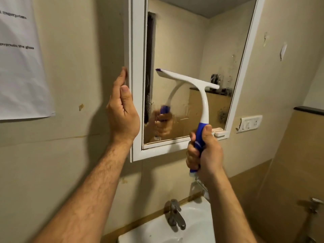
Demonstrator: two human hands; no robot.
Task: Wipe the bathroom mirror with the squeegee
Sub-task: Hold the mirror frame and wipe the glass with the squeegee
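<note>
A white-framed bathroom mirror [184, 50] hangs on the beige wall, its glass smeared and spotted toward the right side. My right hand [205, 153] grips the blue handle of a white squeegee [203, 95]. Its blade lies tilted across the middle of the glass, left end higher. The squeegee and hand are reflected in the mirror. My left hand [122, 109] rests flat against the left outer edge of the mirror frame, fingers together and pointing up, holding nothing.
A white sink [192, 225] with a metal tap [175, 214] sits below the mirror. A printed paper sheet [19, 58] hangs on the wall at left. A switch plate [249, 122] is on the right wall, and a wall tap [313, 204] lower right.
</note>
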